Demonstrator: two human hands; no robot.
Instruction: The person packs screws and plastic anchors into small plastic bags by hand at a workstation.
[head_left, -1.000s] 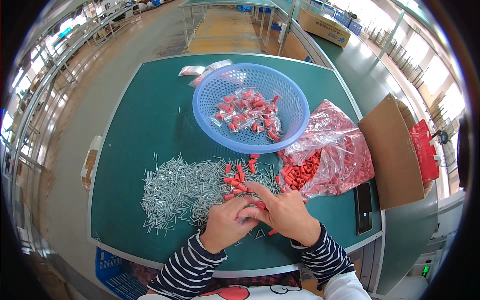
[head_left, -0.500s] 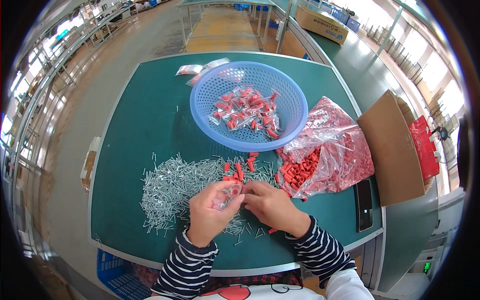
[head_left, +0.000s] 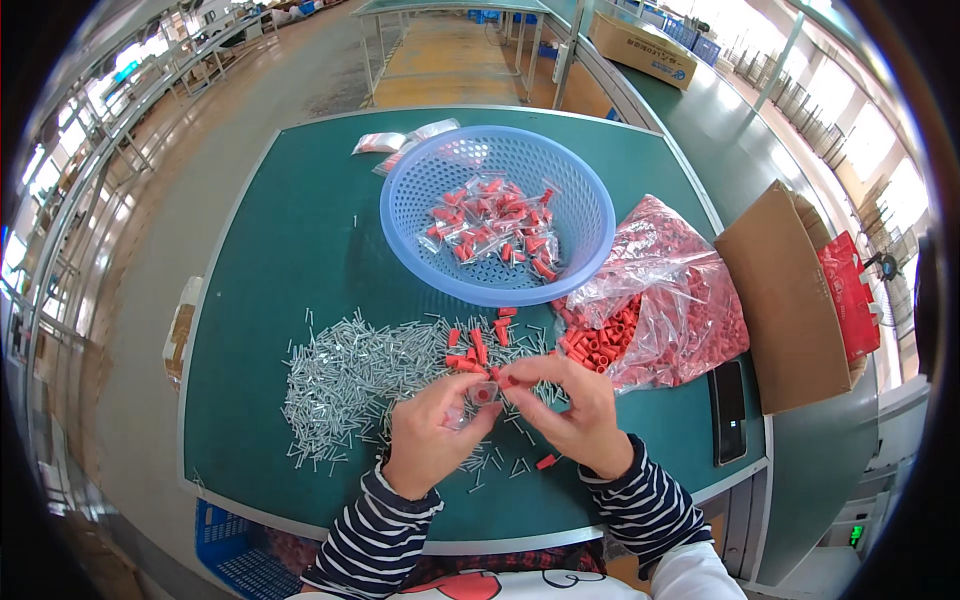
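Observation:
My left hand (head_left: 422, 440) pinches a small clear plastic bag (head_left: 483, 393) with something red inside. Right beside the bag's mouth, my right hand (head_left: 578, 418) grips a small red plastic plug (head_left: 506, 379) between thumb and fingertips. Both hands hover above a spread of silvery screws (head_left: 340, 385), whose near right part they partly cover. Several loose red plugs (head_left: 478, 346) lie on the screws just beyond my fingers. To the right, a large clear bag (head_left: 690, 320) lies open toward my hands, full of the same red plugs.
A blue perforated basket (head_left: 396, 225) holding several filled small bags stands on the green table (head_left: 270, 250). White-and-red packets (head_left: 380, 142) lie behind it. At the right are a phone (head_left: 728, 412) and a cardboard box (head_left: 785, 300); a blue crate (head_left: 235, 545) sits below the near left edge.
My right hand has shifted slightly right and its fingers have lifted, with a red plug now showing in them. The small bag in my left hand has tilted and moved slightly right.

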